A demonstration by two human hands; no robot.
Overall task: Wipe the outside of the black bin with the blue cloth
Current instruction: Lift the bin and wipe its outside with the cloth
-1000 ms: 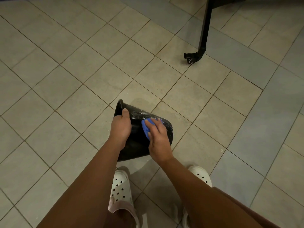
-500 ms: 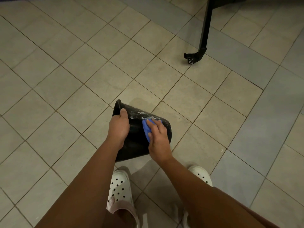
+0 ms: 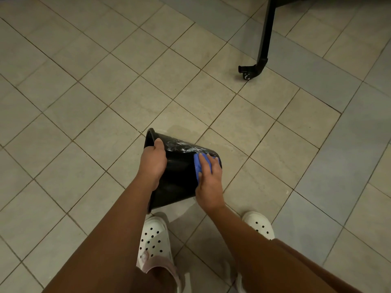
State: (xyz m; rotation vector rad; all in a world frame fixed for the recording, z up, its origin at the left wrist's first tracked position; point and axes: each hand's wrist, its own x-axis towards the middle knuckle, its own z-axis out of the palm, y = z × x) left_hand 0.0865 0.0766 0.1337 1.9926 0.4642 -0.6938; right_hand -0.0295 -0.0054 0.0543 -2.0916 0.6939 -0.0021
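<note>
Person standing, two white clogs (image 3: 153,240) on the tiled floor (image 3: 84,123), just behind the hands. Both bare arms reach down and forward.

Black bin (image 3: 179,176) sits between the two hands, tipped on its side: open mouth under the left hand, base end under the right. Can't tell if its low edge touches the floor.

Left hand (image 3: 153,163) grips the bin's rim, thumb lying on the outer wall; fingers go over the rim, out of sight.

Right hand (image 3: 209,182) lies flat, fingers straight and close together, pressing the blue cloth (image 3: 198,166) onto the outer wall near the base end. Cloth pokes out on the left-hand side of the fingers.

White streaks (image 3: 182,147) on the bin's upper side, between thumb and cloth.

Well beyond the right hand: a black furniture leg with a caster wheel (image 3: 247,74) on the floor.
</note>
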